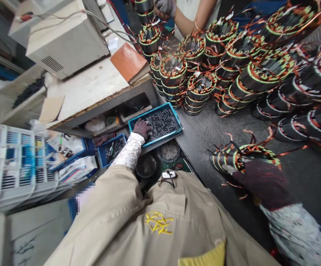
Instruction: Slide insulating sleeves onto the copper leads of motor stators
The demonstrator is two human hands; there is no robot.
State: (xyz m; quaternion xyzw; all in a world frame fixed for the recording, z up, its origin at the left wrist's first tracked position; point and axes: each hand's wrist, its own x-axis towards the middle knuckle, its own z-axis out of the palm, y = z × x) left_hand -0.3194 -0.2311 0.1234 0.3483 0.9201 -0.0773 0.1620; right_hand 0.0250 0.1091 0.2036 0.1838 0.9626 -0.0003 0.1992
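My left hand (142, 129), in a dark glove, reaches into a blue tray (138, 119) of small dark sleeves; its fingers rest among them, and whether it grips any is hidden. My right hand (262, 183), also gloved, holds a motor stator (242, 157) lying on its side on the dark bench. The stator has copper windings, green insulation and loose copper leads sticking out.
Stacks of similar stators (204, 81) fill the bench ahead and to the right. Another person's gloved hand (164, 6) works a stator at the top. A beige machine (63, 37), a brown notebook (128, 61), a second blue tray (112, 149) and a white crate (13, 166) lie left.
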